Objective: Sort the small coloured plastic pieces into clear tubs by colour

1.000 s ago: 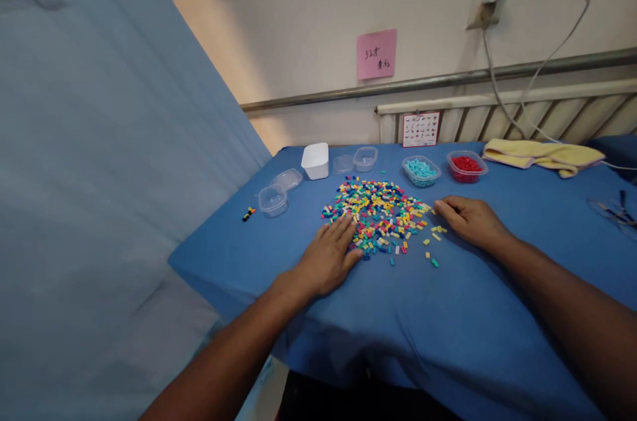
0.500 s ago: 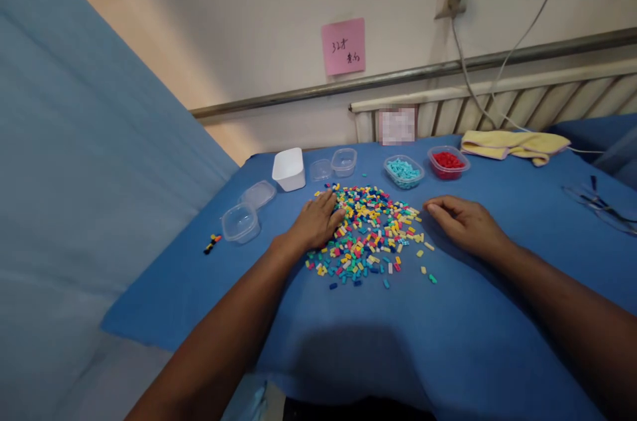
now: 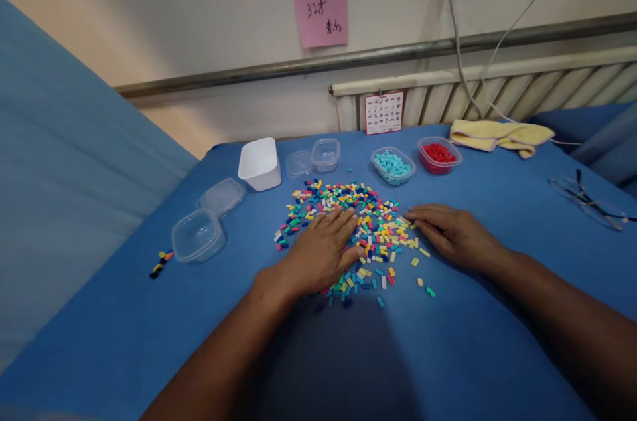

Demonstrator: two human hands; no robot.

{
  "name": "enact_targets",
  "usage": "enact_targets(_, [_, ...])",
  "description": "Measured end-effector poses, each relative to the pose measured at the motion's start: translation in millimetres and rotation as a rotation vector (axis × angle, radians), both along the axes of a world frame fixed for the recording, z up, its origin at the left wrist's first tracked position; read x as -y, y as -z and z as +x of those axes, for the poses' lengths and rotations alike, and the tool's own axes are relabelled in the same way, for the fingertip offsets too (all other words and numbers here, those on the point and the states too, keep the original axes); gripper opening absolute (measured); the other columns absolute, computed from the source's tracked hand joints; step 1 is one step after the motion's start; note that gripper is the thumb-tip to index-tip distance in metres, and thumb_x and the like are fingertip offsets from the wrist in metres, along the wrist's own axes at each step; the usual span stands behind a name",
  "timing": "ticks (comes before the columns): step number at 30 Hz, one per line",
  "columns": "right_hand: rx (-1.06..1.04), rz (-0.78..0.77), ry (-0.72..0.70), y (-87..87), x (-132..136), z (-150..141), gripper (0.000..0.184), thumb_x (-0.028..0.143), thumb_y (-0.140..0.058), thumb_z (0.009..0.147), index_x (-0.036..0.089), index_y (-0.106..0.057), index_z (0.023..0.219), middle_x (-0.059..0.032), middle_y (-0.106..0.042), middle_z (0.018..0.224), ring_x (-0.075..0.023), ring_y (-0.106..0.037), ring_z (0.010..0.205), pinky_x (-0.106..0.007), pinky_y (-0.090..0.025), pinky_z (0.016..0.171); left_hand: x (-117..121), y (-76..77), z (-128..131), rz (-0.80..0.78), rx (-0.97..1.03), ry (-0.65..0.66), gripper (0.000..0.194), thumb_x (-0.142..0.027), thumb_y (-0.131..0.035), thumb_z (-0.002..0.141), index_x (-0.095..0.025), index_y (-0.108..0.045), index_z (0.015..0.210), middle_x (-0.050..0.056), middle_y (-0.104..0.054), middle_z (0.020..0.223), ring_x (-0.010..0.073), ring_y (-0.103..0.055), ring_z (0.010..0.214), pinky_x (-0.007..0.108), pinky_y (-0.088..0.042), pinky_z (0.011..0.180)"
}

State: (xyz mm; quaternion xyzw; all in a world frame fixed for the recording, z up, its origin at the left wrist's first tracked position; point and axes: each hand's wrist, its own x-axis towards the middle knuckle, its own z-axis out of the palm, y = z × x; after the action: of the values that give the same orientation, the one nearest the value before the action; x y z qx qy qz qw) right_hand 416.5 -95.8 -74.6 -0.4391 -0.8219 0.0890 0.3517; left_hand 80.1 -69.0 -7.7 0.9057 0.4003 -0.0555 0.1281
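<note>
Small toy bricks in yellow, pink, white, green and blue lie in a loose, spread-out pile on the blue cloth. My left hand rests palm down across the pile, fingers stretched out and thumb apart, covering part of it. At the pile's right edge is my right hand, turned on its side. Its fingertips reach the pale yellow bricks, with the thumb a little below the fingers and nothing visibly held. A few stray bricks, one of them green, lie nearer to me.
Behind the pile stand tubs of light blue bricks and red bricks, a clear tub and a white box. To the left are another clear tub and a lid. A yellow cloth and glasses lie right.
My left hand has moved from the pile's upper left toward its middle and nearer to me. The right hand's fingertips now reach the yellow bricks. The camera view has shifted.
</note>
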Motion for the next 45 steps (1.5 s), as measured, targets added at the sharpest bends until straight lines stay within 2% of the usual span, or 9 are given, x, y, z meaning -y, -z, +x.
enact_targets(7, [0.003, 0.0, 0.093, -5.5, -2, 4, 0.024, 0.026, -0.058, 0.112, 0.026, -0.08, 0.121, -0.0065, -0.086, 0.109, -0.0242, -0.082, 0.1, -0.041, -0.067, 0.089, -5, 3.3, -24, 0.083, 0.002, -0.191, 0.085, -0.07, -0.029, 0.117, -0.016, -0.03, 0.182, 0.015, -0.017, 0.189, 0.0353, -0.016, 0.178, 0.058, -0.017, 0.145])
enact_targets(14, [0.055, 0.0, 0.052, -6.0, 2, 4, 0.022, 0.024, -0.059, 0.112, 0.024, -0.08, 0.118, -0.0064, -0.085, 0.106, -0.0235, -0.079, 0.095, -0.04, -0.063, 0.086, 21, -6.3, -3, -0.06, 0.069, 0.035, 0.086, -0.074, -0.029, 0.116, -0.019, -0.03, 0.182, 0.011, -0.016, 0.19, 0.0305, -0.013, 0.179, 0.054, -0.015, 0.146])
enact_targets(19, [0.055, -0.003, 0.048, -2.9, 3, 8, 0.021, 0.026, -0.06, 0.112, 0.025, -0.08, 0.118, -0.0056, -0.085, 0.105, -0.0242, -0.079, 0.094, -0.041, -0.064, 0.085, 36, 3.5, 8, -0.029, 0.144, 0.17, 0.086, -0.075, -0.033, 0.115, -0.02, -0.033, 0.181, 0.011, -0.018, 0.189, 0.028, -0.013, 0.179, 0.049, -0.015, 0.146])
enact_targets(22, [0.046, -0.018, 0.052, 0.4, 2, 10, 0.022, 0.028, -0.06, 0.112, 0.026, -0.081, 0.12, -0.0058, -0.086, 0.108, -0.0241, -0.08, 0.096, -0.041, -0.064, 0.085, 31, 10.2, 6, -0.009, 0.11, 0.097, 0.088, -0.076, -0.031, 0.115, -0.021, -0.029, 0.182, 0.009, -0.016, 0.19, 0.0308, -0.012, 0.179, 0.057, -0.013, 0.146])
enact_targets(25, [0.046, -0.04, 0.061, 2.3, 3, 11, 0.022, 0.03, -0.061, 0.112, 0.026, -0.081, 0.12, -0.0058, -0.086, 0.111, -0.0246, -0.08, 0.098, -0.041, -0.065, 0.087, 20, 8.6, -3, 0.016, 0.034, -0.03, 0.088, -0.075, -0.026, 0.115, -0.018, -0.026, 0.183, 0.01, -0.016, 0.19, 0.0328, -0.012, 0.179, 0.063, -0.009, 0.145])
enact_targets(34, [0.033, -0.052, 0.069, -3.0, 4, 10, 0.023, 0.03, -0.061, 0.111, 0.027, -0.083, 0.118, -0.006, -0.086, 0.108, -0.0241, -0.08, 0.095, -0.04, -0.065, 0.087, -13, -0.2, -33, 0.229, -0.089, -0.395, 0.07, -0.049, -0.027, 0.12, -0.013, -0.034, 0.18, 0.014, -0.025, 0.188, 0.0322, -0.021, 0.177, 0.063, -0.018, 0.144])
enact_targets(37, [0.029, -0.061, 0.068, -2.8, 4, 10, 0.023, 0.031, -0.061, 0.111, 0.027, -0.083, 0.118, -0.0056, -0.086, 0.109, -0.0239, -0.08, 0.096, -0.04, -0.065, 0.087, -16, 4.1, -36, 0.267, -0.076, -0.432, 0.066, -0.042, -0.03, 0.119, -0.013, -0.038, 0.178, 0.015, -0.029, 0.188, 0.0331, -0.026, 0.176, 0.062, -0.022, 0.143])
enact_targets(41, [0.028, -0.072, 0.079, -3.4, 5, 10, 0.024, 0.032, -0.061, 0.111, 0.028, -0.083, 0.118, -0.0062, -0.086, 0.11, -0.0249, -0.08, 0.097, -0.042, -0.066, 0.088, -18, 10.1, -37, 0.222, -0.022, -0.395, 0.062, -0.038, -0.031, 0.119, -0.011, -0.045, 0.173, 0.018, -0.038, 0.184, 0.0349, -0.032, 0.174, 0.063, -0.027, 0.141])
enact_targets(45, [0.025, -0.076, 0.071, -3.1, 6, 10, 0.025, 0.033, -0.06, 0.111, 0.028, -0.083, 0.119, -0.0068, -0.086, 0.109, -0.0259, -0.08, 0.097, -0.044, -0.066, 0.087, -25, 7.3, -47, 0.312, 0.16, -0.413, 0.052, -0.033, -0.038, 0.116, -0.014, -0.066, 0.155, 0.019, -0.058, 0.17, 0.0353, -0.052, 0.161, 0.059, -0.037, 0.136])
